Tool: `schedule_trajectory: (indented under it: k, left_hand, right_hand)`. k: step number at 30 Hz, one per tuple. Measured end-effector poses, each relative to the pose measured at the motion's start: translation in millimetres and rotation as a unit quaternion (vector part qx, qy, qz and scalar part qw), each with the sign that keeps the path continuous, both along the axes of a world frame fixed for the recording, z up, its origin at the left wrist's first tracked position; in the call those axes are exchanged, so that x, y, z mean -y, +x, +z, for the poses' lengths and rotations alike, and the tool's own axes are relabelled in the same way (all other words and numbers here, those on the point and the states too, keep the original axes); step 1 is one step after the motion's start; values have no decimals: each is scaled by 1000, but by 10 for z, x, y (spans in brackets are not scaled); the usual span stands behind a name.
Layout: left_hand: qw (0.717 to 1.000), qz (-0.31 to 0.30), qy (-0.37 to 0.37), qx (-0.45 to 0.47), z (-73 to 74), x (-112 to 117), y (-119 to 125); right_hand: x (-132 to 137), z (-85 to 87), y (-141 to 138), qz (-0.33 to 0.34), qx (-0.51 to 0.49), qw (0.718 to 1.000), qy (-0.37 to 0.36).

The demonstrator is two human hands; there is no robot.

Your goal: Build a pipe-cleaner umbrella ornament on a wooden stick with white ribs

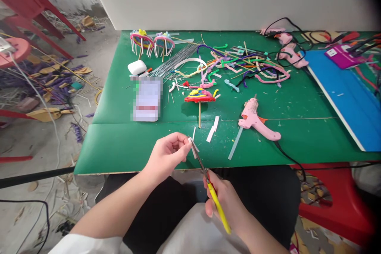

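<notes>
My left hand (168, 154) pinches a small white paper strip (191, 141) at the near edge of the green table (119, 143). My right hand (224, 202) grips yellow-handled scissors (208, 184), whose blades reach up to the strip. Two cut white strips (213, 128) lie just beyond. Behind them stands a small red and yellow pipe-cleaner umbrella on a wooden stick (200, 99). A pink glue gun (257, 121) lies to the right with a clear glue stick (235, 147) beside it.
A pile of coloured pipe cleaners (244, 65) and wires fills the table's back. Two finished umbrellas (151, 43) stand at the back left, near a white case (137, 67). A blue board (345, 95) lies right. More glue guns (290, 53) lie at the back right. Red stool (333, 202) at right.
</notes>
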State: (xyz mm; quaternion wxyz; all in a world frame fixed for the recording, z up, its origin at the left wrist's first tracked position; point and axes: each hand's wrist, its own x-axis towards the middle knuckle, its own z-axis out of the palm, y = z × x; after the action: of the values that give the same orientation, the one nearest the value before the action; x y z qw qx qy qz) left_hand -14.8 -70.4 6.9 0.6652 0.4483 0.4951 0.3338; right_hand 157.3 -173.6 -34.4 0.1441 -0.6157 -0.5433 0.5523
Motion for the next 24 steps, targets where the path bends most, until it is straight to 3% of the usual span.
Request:
schedule_trajectory:
  k: [7,15,24]
  left_hand:
    - [1000,-1,-4,-8,11,0,-11]
    - [1000,-8,-6,-12,4,-14,-20]
    - [1000,-12,-16,-23,21,-20,-22]
  right_hand:
    - [37,-114,28,-30,-14,999,6]
    - [61,-158,63,-20,-32,999,7]
    - [-5,-71,82,-13,-35,999,-30]
